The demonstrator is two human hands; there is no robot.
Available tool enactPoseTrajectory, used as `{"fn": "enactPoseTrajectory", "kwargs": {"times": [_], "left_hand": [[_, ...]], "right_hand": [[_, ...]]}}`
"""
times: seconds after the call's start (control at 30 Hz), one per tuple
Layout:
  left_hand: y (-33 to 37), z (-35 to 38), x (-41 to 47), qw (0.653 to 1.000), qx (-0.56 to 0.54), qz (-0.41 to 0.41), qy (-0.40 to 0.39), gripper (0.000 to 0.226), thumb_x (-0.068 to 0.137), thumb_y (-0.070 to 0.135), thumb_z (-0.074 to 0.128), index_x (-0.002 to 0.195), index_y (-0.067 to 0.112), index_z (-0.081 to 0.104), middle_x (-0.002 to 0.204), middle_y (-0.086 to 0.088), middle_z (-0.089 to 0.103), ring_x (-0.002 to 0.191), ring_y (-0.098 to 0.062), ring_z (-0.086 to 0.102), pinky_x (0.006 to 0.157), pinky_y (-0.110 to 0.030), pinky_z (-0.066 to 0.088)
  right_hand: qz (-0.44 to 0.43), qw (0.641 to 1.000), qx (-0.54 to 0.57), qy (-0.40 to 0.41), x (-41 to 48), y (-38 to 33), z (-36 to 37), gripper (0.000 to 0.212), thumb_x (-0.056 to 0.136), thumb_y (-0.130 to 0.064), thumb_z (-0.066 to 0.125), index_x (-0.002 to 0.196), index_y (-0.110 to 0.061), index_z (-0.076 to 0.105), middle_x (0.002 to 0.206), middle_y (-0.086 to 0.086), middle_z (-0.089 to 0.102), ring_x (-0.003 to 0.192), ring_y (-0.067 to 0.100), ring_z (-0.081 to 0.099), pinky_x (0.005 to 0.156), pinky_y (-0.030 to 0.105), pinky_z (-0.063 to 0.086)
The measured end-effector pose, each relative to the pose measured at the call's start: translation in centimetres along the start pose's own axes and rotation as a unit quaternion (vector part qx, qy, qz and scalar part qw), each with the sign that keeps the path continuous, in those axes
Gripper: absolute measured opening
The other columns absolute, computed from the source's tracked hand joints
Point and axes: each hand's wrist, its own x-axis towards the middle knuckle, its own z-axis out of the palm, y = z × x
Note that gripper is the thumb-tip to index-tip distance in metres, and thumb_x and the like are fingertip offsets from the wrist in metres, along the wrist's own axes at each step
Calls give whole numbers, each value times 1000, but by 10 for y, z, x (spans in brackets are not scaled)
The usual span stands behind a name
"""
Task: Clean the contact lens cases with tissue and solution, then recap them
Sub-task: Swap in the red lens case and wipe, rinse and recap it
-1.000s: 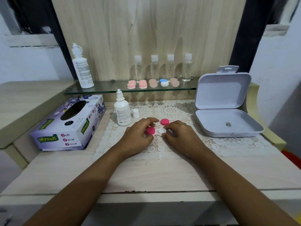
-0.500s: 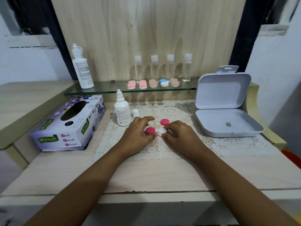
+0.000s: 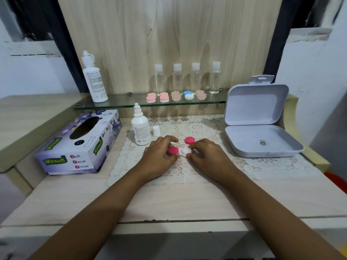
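A white contact lens case [image 3: 185,151] lies on the lace mat between my hands. My left hand [image 3: 159,156] pinches the pink cap [image 3: 173,151] on the case's left well. My right hand [image 3: 207,156] pinches the case's right side, its well uncapped. A second pink cap [image 3: 189,140] lies loose on the mat just behind. The small solution bottle [image 3: 139,128] stands uncapped to the left, its white cap [image 3: 156,130] beside it. The tissue box [image 3: 78,145] sits at the far left.
An open grey plastic box [image 3: 262,141] stands at the right. A glass shelf [image 3: 116,105] behind holds a large white bottle [image 3: 94,79], several clear bottles [image 3: 177,77] and several more lens cases [image 3: 175,96]. A lace mat [image 3: 244,166] covers the wooden table.
My left hand's fingers have shifted slightly around the pink cap on the left well. My right hand stays on the case.
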Motion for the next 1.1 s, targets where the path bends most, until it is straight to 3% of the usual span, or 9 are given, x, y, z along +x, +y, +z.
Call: {"fn": "enactPoseTrajectory", "kwargs": {"times": [0.1,0.17,0.37,0.53,0.6,0.73,0.9,1.0,1.1], "left_hand": [[1,-1,-2,1000,4,9,-6,44,86,23,53,129,25,46,114,5,50,114,-20,45,101,-45,35],[1,0,-2,1000,7,-2,3,45,87,27,60,129,19,47,123,0,48,118,-18,43,102,-40,35],[2,0,0,999,19,-4,25,28,85,26,65,108,12,59,108,-1,53,105,-19,50,92,-33,43],[0,0,-2,1000,11,1,15,46,85,24,63,129,17,49,122,-2,48,117,-16,43,102,-34,37],[0,0,-2,999,-2,-12,30,51,83,33,67,126,16,48,116,1,46,112,-12,44,97,-30,38],[1,0,0,998,16,-11,53,32,83,31,67,108,14,58,104,1,49,101,-13,48,82,-20,36],[1,-2,-2,999,10,2,31,39,86,26,63,123,19,55,111,0,47,112,-16,46,96,-27,37],[1,-1,-2,998,0,-24,52,47,81,38,68,121,17,52,111,2,45,106,-10,46,86,-20,35],[1,-2,0,997,27,-6,71,33,81,35,69,103,12,64,102,-1,54,91,-8,50,68,-7,35]], "right_hand": [[1,1000,-2,-1,0,0,0,28,88,-27,58,113,-15,63,116,5,59,106,19,51,74,18,28],[2,1000,0,-2,0,0,0,29,88,-28,57,114,-16,62,116,4,58,106,19,50,75,20,30],[3,1000,1,-1,0,0,0,28,88,-28,58,114,-16,63,118,4,58,108,18,50,77,19,31],[4,1000,2,-1,0,1,1,28,88,-28,58,113,-17,63,118,3,58,107,18,50,79,19,32],[4,1000,4,0,0,1,1,28,88,-29,58,113,-17,63,118,2,58,107,18,50,80,20,32],[1,1000,2,-2,0,2,1,28,89,-29,57,113,-18,63,118,2,57,107,17,49,77,18,30],[-1,1000,-2,-3,0,1,0,28,89,-29,57,113,-17,62,118,3,57,107,17,50,78,19,30],[0,1000,0,-5,0,1,0,28,89,-30,57,113,-17,62,118,3,57,107,18,50,79,21,33],[-2,1000,-4,-5,0,1,0,28,89,-29,57,113,-17,62,118,4,57,106,18,50,78,21,32]]}}
